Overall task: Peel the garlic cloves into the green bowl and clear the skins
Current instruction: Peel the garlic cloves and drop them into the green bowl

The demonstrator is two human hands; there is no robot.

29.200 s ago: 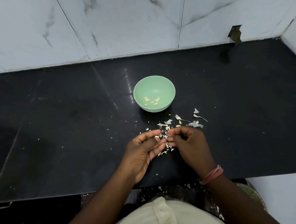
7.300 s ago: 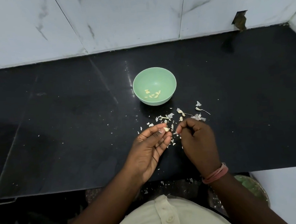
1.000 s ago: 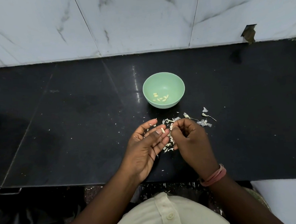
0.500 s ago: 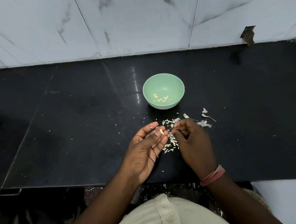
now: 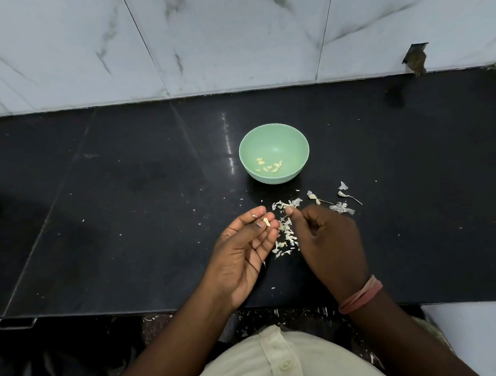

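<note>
The green bowl [image 5: 288,138] stands on the black counter with several peeled garlic cloves [image 5: 269,167] at its bottom. My left hand [image 5: 245,252] is palm up just in front of it and pinches a small pale garlic clove [image 5: 266,222] between thumb and fingertips. My right hand [image 5: 327,241] is curled beside it, thumb and forefinger pinched together near the clove; what they hold is too small to tell. A heap of white skins [image 5: 286,235] lies on the counter between my hands.
More skins and thin stems [image 5: 340,205] lie scattered right of the bowl. The black counter [image 5: 127,224] runs back to a marble wall [image 5: 231,37]; its front edge is near my body. A small dark hole [image 5: 415,57] marks the wall at the right.
My right hand has drawn slightly away from the left, so the clove in my left fingertips shows more plainly. The bowl and the scattered skins have not moved.
</note>
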